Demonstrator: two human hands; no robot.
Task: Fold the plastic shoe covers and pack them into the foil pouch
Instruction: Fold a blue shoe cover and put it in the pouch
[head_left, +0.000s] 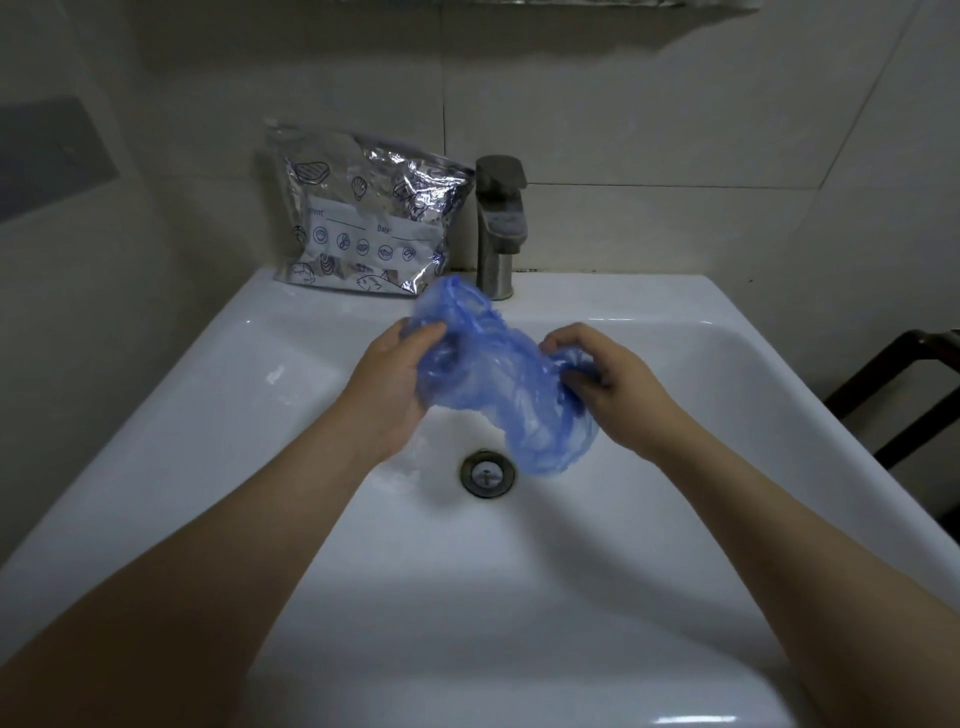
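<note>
Currently both hands hold blue shoe covers (498, 384) over sink (260, 467): left hand (400, 379) pinches one end, right hand (608, 374) grips other, likely stretching for folding; foil pouch (363, 213) leans against wall, within reach

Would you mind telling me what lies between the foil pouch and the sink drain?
In the head view, the blue shoe cover, held above the basin, lies between the foil pouch and the drain.
</note>
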